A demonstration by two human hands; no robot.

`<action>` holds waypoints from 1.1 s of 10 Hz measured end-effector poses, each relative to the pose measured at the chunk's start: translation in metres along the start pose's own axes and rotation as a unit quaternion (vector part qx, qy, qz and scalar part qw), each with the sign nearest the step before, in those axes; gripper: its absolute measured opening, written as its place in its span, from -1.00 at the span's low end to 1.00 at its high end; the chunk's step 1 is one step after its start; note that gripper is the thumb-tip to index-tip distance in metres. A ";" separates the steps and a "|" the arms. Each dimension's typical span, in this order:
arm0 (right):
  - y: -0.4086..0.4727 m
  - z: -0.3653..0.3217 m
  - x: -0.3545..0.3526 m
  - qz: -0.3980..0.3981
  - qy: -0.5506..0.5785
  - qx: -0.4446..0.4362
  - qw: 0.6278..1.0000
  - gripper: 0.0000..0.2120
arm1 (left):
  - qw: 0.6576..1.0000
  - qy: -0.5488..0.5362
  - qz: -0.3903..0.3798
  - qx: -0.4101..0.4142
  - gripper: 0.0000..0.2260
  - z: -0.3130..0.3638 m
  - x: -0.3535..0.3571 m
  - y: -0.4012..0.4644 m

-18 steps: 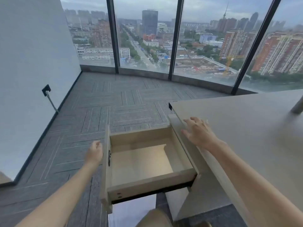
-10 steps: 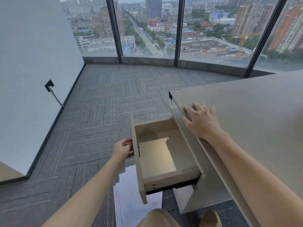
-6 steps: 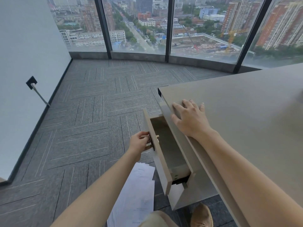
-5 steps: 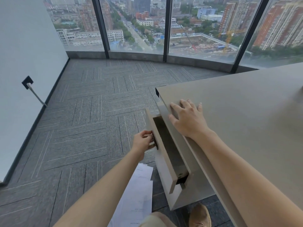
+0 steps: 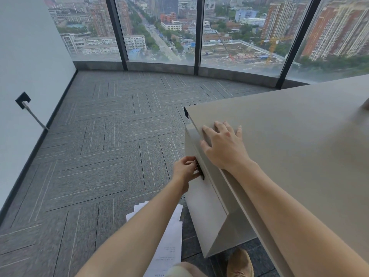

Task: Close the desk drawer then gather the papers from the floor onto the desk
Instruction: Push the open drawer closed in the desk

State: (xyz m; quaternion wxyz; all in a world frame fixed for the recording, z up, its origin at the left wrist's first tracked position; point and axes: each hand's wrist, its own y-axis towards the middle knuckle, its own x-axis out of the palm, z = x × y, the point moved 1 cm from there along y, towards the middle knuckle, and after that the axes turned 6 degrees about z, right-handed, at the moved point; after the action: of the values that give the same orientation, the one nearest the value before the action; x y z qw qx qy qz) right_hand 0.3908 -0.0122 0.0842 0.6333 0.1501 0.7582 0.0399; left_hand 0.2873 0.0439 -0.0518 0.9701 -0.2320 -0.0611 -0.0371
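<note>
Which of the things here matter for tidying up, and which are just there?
Part of the job:
drawer, pushed in
handle, left hand on it
papers on the floor
desk, right hand flat on it

Just there:
wall socket and cable
shoe
windows

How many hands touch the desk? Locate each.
2. The left hand holds the drawer handle; the right hand lies flat at the desk top edge. Neither is hidden.
</note>
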 end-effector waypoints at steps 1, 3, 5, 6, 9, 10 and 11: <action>0.000 -0.002 0.000 0.002 -0.001 0.005 1.000 -0.51 | 1.000 0.006 0.006 -0.002 -0.78 -0.001 0.004 0.003; -0.001 -0.002 -0.002 0.008 0.008 0.008 1.000 -0.52 | 1.000 0.008 0.000 -0.006 -0.88 0.000 0.000 0.004; -0.001 -0.001 -0.002 0.009 0.014 0.008 1.000 -0.50 | 0.996 0.041 0.014 -0.077 -0.79 -0.001 -0.004 0.009; -0.001 0.000 -0.001 0.009 0.016 0.009 1.000 -0.50 | 0.993 0.065 0.016 -0.097 -0.75 0.002 -0.004 0.010; -0.001 0.002 0.001 0.008 0.019 0.007 1.000 -0.50 | 0.962 0.054 -0.033 -0.267 -0.84 0.013 0.001 0.008; -0.001 0.003 0.001 0.005 0.020 0.008 1.000 -0.49 | 0.973 0.131 -0.016 -0.191 -0.85 0.014 0.003 0.006; 0.000 0.003 0.000 0.003 0.016 0.009 1.000 -0.49 | 0.970 0.241 0.024 -0.036 -0.73 0.011 -0.002 0.010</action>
State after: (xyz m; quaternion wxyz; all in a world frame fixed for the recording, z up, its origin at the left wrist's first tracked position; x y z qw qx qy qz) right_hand 0.3939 -0.0128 0.0835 0.6192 0.1579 0.7683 0.0376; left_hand 0.2848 0.0581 -0.0468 0.9480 -0.2521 0.1812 -0.0702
